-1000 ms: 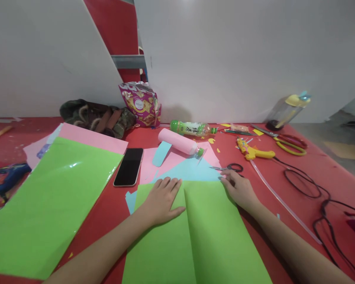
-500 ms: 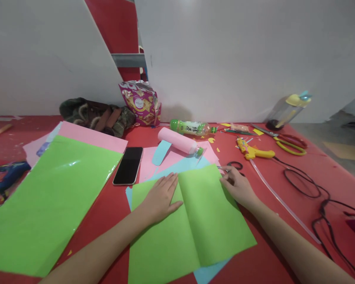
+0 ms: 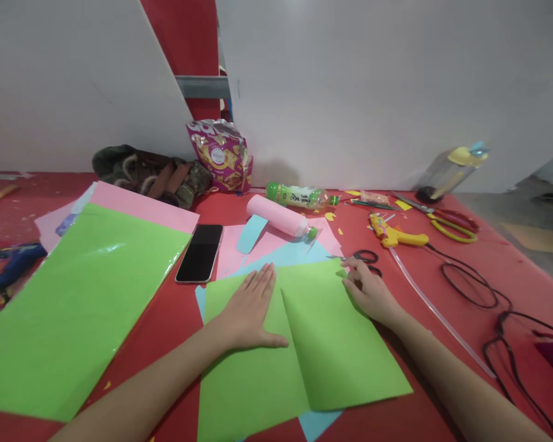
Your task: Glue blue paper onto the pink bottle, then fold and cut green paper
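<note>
A green paper sheet (image 3: 322,344) lies in front of me on the red table, its right part folded over the left. My left hand (image 3: 249,310) lies flat and open on the left half, fingers beside the fold edge. At the far right corner of the folded flap my right hand (image 3: 368,293) has its fingers bent, pinching the paper's corner. Light blue paper (image 3: 299,253) and pink paper (image 3: 233,248) stick out from under the green sheet. Small black-handled scissors (image 3: 366,258) lie just beyond my right hand.
A black phone (image 3: 200,261) lies left of the papers, beside a large green sheet (image 3: 69,301) on pink paper. Further back are a pink-wrapped bottle (image 3: 281,217), a green-capped bottle (image 3: 299,196), a snack bag (image 3: 221,155), a yellow glue gun (image 3: 391,233), large scissors (image 3: 442,218) and black cable (image 3: 498,307).
The folded green flap has shifted: its far edge moved away from me and tilted, and blue paper now shows beneath its near edge. My left hand flattened further onto the sheet.
</note>
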Demonstrator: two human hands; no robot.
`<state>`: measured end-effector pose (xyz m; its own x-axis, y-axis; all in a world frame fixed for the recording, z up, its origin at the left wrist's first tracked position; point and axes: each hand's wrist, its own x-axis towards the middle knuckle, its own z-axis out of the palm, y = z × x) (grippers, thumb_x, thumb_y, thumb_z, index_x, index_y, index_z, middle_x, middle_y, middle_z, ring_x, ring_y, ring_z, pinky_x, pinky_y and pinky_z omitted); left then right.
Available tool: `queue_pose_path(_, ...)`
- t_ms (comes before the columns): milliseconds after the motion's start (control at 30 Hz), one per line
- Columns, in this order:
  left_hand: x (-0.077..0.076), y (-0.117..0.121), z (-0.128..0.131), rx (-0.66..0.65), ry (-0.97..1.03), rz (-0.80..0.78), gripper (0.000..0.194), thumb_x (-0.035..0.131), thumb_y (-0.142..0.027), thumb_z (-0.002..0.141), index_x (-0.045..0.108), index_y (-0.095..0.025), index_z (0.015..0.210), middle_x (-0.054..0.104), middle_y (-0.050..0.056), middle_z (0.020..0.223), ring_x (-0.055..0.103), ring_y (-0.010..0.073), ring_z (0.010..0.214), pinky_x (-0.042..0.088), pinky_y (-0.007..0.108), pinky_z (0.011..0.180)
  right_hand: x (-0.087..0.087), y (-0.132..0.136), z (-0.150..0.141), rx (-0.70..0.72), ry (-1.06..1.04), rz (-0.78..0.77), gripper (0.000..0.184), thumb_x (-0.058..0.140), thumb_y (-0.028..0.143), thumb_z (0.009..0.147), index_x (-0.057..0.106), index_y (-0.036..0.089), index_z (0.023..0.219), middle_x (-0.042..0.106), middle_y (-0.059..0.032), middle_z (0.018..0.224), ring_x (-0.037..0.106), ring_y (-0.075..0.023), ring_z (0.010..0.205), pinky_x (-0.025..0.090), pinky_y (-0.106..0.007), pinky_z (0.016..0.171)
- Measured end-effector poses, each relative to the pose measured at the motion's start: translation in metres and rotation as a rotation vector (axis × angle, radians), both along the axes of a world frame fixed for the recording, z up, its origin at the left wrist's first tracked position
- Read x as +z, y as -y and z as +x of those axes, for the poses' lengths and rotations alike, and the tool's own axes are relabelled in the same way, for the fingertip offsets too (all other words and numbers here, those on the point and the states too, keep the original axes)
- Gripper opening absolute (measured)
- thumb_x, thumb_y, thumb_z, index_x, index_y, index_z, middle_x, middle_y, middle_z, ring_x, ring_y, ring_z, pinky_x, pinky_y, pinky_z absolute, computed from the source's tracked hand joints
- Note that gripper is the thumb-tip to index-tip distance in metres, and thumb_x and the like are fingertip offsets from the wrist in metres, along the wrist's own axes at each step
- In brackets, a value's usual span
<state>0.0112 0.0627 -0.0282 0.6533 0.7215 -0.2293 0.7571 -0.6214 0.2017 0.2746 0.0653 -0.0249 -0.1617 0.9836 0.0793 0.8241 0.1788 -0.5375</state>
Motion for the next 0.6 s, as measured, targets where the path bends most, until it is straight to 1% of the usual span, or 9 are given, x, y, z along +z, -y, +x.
queue_pose_path(100, -0.0023, 0.0001, -0.0011, -0.006, 0.014, 0.025, 0.114, 0.029, -0.079, 0.055, 0.003, 0.002, 0.131, -0.002, 0.021, 0.138, -0.004, 0.0282, 0.128, 0.006, 0.042, 0.103, -0.0024, -0.0008, 0.0026, 0.008, -0.057, -0.003, 0.022, 0.035, 0.021, 0.075, 0.037, 0.017, 0.096, 0.033, 0.0082, 0.047, 0.04, -0.0132, 0.042, 0.034, -0.024, 0.049)
queue_pose_path(200, -0.0054, -0.0008, -0.0026, -0.011, 0.023, 0.047, 0.113, 0.028, -0.079, 0.055, 0.003, 0.001, 0.131, -0.001, 0.021, 0.139, -0.004, 0.0279, 0.128, 0.006, 0.042, 0.103, -0.0044, -0.0019, 0.0053, -0.035, -0.131, -0.03, 0.022, 0.038, 0.025, 0.075, 0.037, 0.018, 0.096, 0.034, 0.0082, 0.047, 0.038, -0.0125, 0.043, 0.034, -0.024, 0.048)
queue_pose_path(300, -0.0056, -0.0034, -0.0037, 0.011, 0.009, 0.055, 0.112, 0.028, -0.078, 0.056, 0.005, 0.002, 0.131, -0.001, 0.022, 0.138, -0.004, 0.0284, 0.128, 0.007, 0.042, 0.103, -0.0039, -0.0027, 0.0066, -0.055, -0.257, -0.108, 0.026, 0.042, 0.03, 0.074, 0.036, 0.019, 0.096, 0.037, 0.008, 0.05, 0.04, -0.0117, 0.045, 0.034, -0.023, 0.047)
queue_pose_path(400, -0.0021, -0.0059, -0.0041, 0.029, -0.014, 0.052, 0.111, 0.029, -0.077, 0.057, 0.009, 0.004, 0.13, 0.001, 0.023, 0.138, -0.002, 0.0294, 0.127, 0.007, 0.042, 0.103, -0.0028, -0.0034, 0.0066, -0.061, -0.34, -0.171, 0.03, 0.045, 0.032, 0.072, 0.035, 0.019, 0.097, 0.038, 0.0081, 0.052, 0.041, -0.0108, 0.046, 0.034, -0.022, 0.047)
queue_pose_path(567, 0.0021, -0.0057, -0.0033, -0.001, -0.014, 0.047, 0.09, 0.028, -0.067, 0.071, 0.014, -0.001, 0.131, 0.009, 0.02, 0.138, 0.001, 0.0261, 0.128, 0.009, 0.04, 0.103, -0.0029, -0.0036, 0.0071, -0.039, -0.308, -0.185, 0.031, 0.044, 0.03, 0.072, 0.036, 0.018, 0.1, 0.034, 0.0095, 0.05, 0.037, -0.0097, 0.043, 0.031, -0.021, 0.045)
queue_pose_path(600, 0.002, -0.0052, -0.0031, -0.006, -0.011, 0.046, 0.09, 0.028, -0.066, 0.071, 0.013, -0.001, 0.131, 0.008, 0.02, 0.138, 0.001, 0.0259, 0.128, 0.009, 0.04, 0.103, -0.0026, -0.0034, 0.0072, -0.029, -0.291, -0.179, 0.031, 0.044, 0.029, 0.072, 0.036, 0.018, 0.1, 0.033, 0.0098, 0.049, 0.036, -0.0096, 0.043, 0.03, -0.021, 0.045)
